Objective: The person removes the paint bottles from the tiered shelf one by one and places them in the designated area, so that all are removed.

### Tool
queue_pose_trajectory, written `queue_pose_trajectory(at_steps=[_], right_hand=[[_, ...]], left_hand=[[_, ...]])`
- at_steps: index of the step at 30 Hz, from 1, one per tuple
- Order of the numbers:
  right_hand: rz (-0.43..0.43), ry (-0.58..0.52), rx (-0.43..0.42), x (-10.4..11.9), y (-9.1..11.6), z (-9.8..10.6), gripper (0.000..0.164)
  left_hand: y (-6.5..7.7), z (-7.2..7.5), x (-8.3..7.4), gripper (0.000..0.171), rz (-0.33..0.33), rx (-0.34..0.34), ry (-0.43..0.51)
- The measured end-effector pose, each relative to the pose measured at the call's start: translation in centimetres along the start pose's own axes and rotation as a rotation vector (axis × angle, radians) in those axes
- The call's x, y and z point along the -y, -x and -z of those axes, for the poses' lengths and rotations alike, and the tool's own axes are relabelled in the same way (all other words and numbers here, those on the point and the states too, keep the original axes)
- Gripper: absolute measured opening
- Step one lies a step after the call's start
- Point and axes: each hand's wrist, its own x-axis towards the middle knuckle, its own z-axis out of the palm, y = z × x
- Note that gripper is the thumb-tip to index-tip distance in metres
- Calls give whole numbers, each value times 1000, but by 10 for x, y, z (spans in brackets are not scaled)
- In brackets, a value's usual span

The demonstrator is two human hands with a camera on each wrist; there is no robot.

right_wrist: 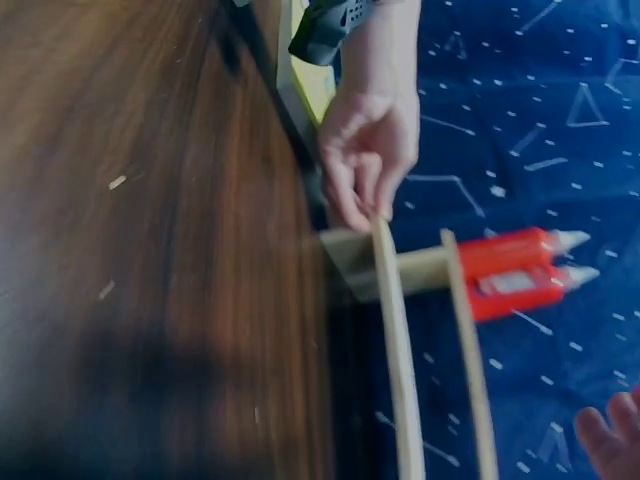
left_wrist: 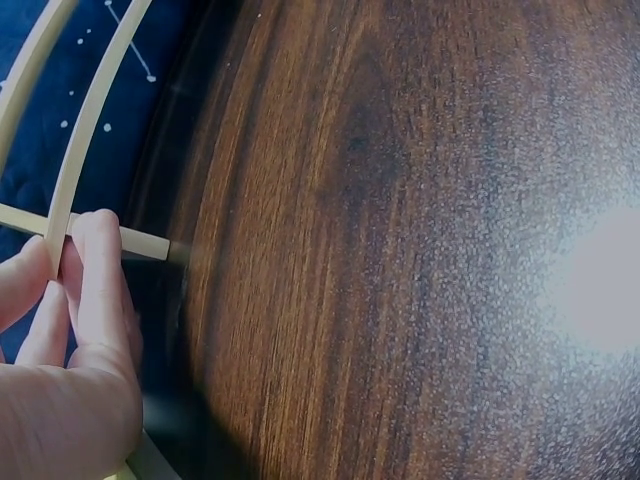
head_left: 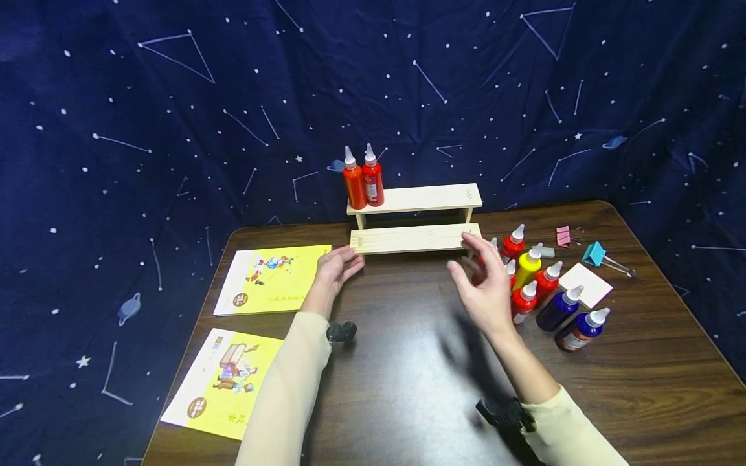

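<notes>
A two-tier wooden shelf (head_left: 416,239) stands at the back of the table in the head view. My left hand (head_left: 336,267) pinches the left end of its lower board; the left wrist view shows thumb and fingers (left_wrist: 100,290) on either side of the board's edge (left_wrist: 85,130). Near the board's right end is my right hand (head_left: 488,285), thumb and fingers spread apart, holding nothing. Only its fingertips (right_wrist: 615,430) show in the right wrist view. Two red bottles with white nozzle caps, a left one (head_left: 354,181) and a right one (head_left: 373,176), stand upright on the upper board's left end.
Right of my right hand stand several bottles: red, a yellow one (head_left: 527,266), and dark blue ones (head_left: 577,331). Beyond them lie a white card (head_left: 585,285), a blue binder clip (head_left: 594,254) and a pink clip (head_left: 563,236). Two yellow books (head_left: 291,278) lie at the left.
</notes>
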Motion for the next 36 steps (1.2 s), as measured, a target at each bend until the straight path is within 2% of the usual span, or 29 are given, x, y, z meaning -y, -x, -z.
queue_pose_trajectory(at_steps=[4, 6, 8, 11, 15, 20, 23, 26, 29, 34, 36], right_hand=[[-131, 23, 97, -37, -24, -41, 46], [-169, 32, 133, -56, -38, -60, 47], [-195, 46, 166, -65, -52, -78, 48], [-190, 99, 221, -74, -74, -101, 52], [-192, 200, 277, -77, -103, -123, 60], [-256, 285, 360, -76, -130, -138, 74], [-279, 268, 395, -76, -138, -144, 79], [-299, 234, 370, -76, -140, -149, 80], [-317, 256, 328, -76, -141, -153, 74], [-319, 346, 267, -79, -140, -155, 52], [-322, 338, 249, -81, -139, -155, 46]], left_hand=[[2, 1, 0, 39, -7, 2, -1], [2, 0, 1, 38, -11, 1, -6], [1, -1, 1, 38, -11, -1, -8], [0, -1, 2, 37, -6, -8, -8], [0, -1, 3, 37, -17, -9, -23], [0, -1, 4, 37, -36, 6, -9], [0, -2, 4, 38, -43, 16, 4], [1, -4, 5, 38, -40, 20, -1], [2, -2, 4, 37, -41, 11, -2], [2, 1, 2, 39, -38, 5, -2], [3, 2, 1, 39, -34, 5, -2]])
